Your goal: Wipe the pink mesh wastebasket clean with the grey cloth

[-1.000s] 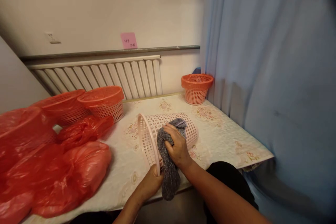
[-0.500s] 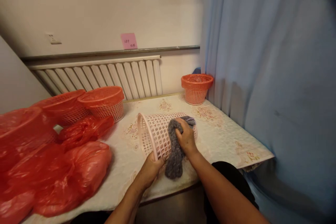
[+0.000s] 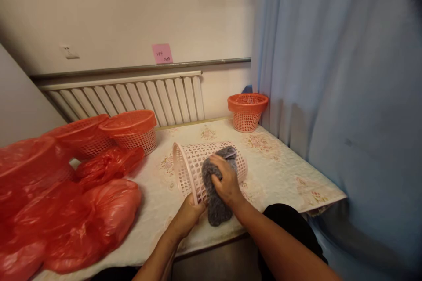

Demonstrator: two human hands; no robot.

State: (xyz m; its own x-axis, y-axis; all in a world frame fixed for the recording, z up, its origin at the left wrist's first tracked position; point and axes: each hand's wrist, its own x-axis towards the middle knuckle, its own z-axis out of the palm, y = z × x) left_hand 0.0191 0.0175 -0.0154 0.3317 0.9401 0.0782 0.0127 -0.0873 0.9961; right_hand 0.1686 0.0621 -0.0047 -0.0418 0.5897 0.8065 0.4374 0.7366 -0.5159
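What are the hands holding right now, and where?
Left hand grips the pink basket by its rim; right hand presses a grey cloth against its side.

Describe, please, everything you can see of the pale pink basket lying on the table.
The pale pink basket looks like thin moulded plastic, its tapered wall pierced all over with small holes. It lies on its side on the flower-patterned table, open rim toward the left, narrower base toward the right. The left hand holds the near edge of the rim. The right hand presses a grey cloth against the upper wall; the cloth drapes over the basket and hangs down its near side.
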